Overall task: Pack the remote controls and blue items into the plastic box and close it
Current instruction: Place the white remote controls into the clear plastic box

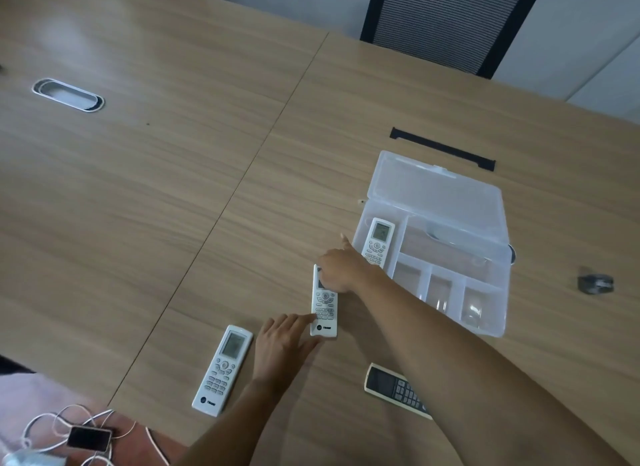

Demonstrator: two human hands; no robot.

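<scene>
A clear plastic box [485, 327] lies open on the wooden table, its lid [440, 202] folded back. One white remote [378, 242] lies in the box's long left compartment. A second white remote [325, 306] lies on the table just left of the box. My right hand [341, 266] grips its top end, and my left hand [282, 344] touches its bottom end with fingers spread. A third white remote [223, 370] lies nearer me on the left. A dark-faced remote [394, 387] lies partly under my right forearm.
A small dark object [595, 284] sits right of the box. A black strip [441, 149] lies behind the lid, a cable grommet [67, 94] far left. A chair [446, 22] stands beyond the table. A phone [89, 438] with white cables lies below the table edge.
</scene>
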